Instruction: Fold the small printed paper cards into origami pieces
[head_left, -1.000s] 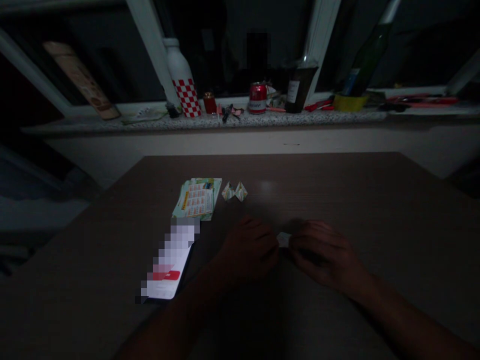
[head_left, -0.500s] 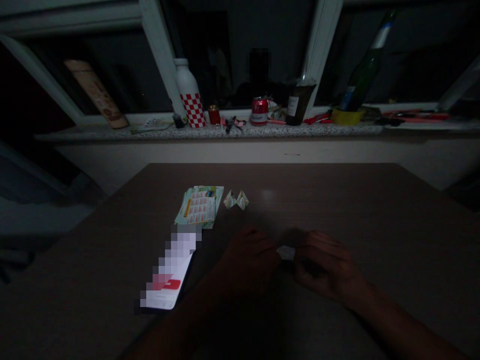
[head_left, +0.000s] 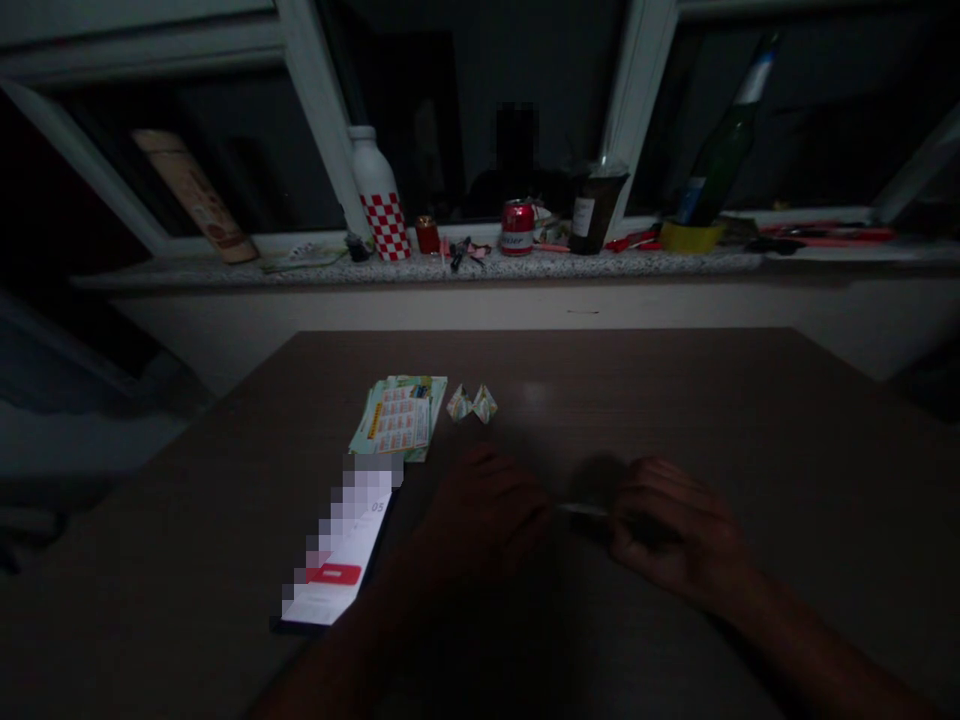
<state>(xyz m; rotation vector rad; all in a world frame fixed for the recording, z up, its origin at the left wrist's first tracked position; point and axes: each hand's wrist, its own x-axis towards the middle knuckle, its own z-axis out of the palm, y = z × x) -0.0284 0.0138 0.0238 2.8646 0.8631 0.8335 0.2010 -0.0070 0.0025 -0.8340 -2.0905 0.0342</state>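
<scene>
My left hand [head_left: 491, 508] and my right hand [head_left: 671, 515] are low over the table, fingers closed on opposite ends of a small piece of paper [head_left: 583, 509]. Only a thin pale strip of the paper shows between them; the rest is hidden by fingers and deep shadow. Beyond my left hand stands a small folded paper shape [head_left: 472, 403] with two pointed peaks. To its left lies a stack of printed paper sheets [head_left: 399, 420]. A phone [head_left: 341, 560] with a lit screen rests left of my left forearm.
The brown table [head_left: 637, 370] reaches to the wall under a window. Along the stone sill [head_left: 450, 275] stand a checkered bottle [head_left: 384, 205], a red can [head_left: 517, 228], a dark cup [head_left: 594, 215], a tan flask [head_left: 195, 197] and a green bottle [head_left: 724, 150] by yellow tape [head_left: 691, 237].
My right hand has shifted slightly right and my left hand slightly left, so they are farther apart. The paper between them now shows as a thinner strip.
</scene>
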